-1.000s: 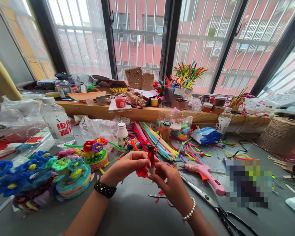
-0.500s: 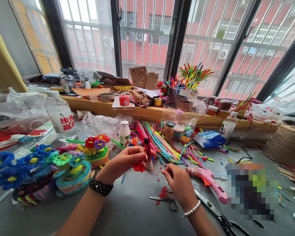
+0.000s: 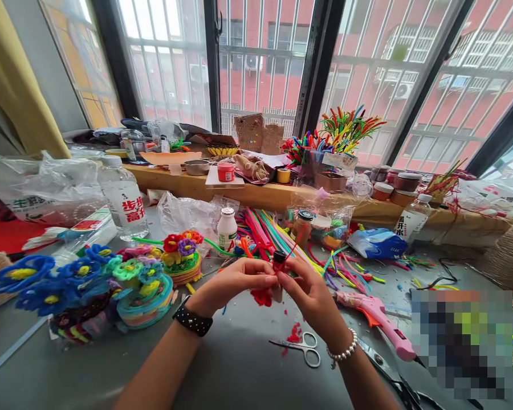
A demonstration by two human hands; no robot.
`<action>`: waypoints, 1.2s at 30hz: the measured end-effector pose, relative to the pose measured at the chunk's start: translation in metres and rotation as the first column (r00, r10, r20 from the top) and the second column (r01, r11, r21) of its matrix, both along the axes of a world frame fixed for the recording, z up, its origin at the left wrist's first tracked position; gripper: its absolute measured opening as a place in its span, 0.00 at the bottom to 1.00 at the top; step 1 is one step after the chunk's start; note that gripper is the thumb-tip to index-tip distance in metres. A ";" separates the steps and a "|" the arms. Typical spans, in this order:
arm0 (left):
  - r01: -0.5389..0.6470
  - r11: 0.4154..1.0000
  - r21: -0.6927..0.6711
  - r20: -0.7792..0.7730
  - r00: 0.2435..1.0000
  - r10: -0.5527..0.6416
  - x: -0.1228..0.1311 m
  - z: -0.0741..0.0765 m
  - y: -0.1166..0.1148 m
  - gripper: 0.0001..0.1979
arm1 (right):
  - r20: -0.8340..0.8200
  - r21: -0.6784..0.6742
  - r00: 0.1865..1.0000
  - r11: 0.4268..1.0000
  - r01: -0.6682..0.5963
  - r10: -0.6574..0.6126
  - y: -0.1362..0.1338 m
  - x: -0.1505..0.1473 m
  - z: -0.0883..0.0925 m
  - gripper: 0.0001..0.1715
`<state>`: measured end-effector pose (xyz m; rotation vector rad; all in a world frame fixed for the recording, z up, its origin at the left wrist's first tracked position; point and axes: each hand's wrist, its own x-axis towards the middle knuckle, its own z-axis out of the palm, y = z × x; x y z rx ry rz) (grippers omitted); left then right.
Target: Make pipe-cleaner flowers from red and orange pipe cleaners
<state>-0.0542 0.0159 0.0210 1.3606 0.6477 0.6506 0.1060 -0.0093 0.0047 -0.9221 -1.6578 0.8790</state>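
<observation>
Fuzzy red pipe cleaner (image 3: 263, 296), matt grey table (image 3: 222, 370), shiny metal scissors (image 3: 301, 348)

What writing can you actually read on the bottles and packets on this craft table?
"步步高升", red characters, on the big water bottle's label.
"温开水", reading down the small water bottle on the right.
Green print on the small white bottle: too small to read.
Dark characters on the plastic bag at left: blurred, only partly visible.
</observation>
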 end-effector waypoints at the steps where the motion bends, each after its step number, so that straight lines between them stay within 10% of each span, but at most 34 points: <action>1: 0.004 1.000 0.001 0.000 1.000 -0.004 0.000 0.000 0.000 0.08 | 0.012 0.014 1.000 1.000 -0.003 0.003 0.001 0.000 0.000 0.12; 7: -0.097 0.995 -0.014 0.000 0.995 0.097 -0.001 0.000 0.003 0.07 | -0.193 -0.062 0.980 0.998 0.034 -0.045 0.009 -0.004 -0.007 0.10; 12: -0.168 0.985 0.040 -0.013 0.986 0.168 -0.002 0.001 0.004 0.08 | -0.547 -0.188 0.814 0.976 0.107 -0.194 0.020 -0.010 -0.007 0.09; 26: -0.206 0.978 -0.018 0.035 0.978 0.207 -0.011 0.003 0.005 0.06 | -0.622 -0.196 0.783 0.972 -0.127 -0.023 0.031 -0.027 0.001 0.10; 36: -0.699 0.695 -0.170 0.594 0.490 0.638 -0.029 0.004 0.021 0.05 | -0.655 -0.362 0.752 0.844 -0.397 0.073 0.028 -0.065 -0.029 0.21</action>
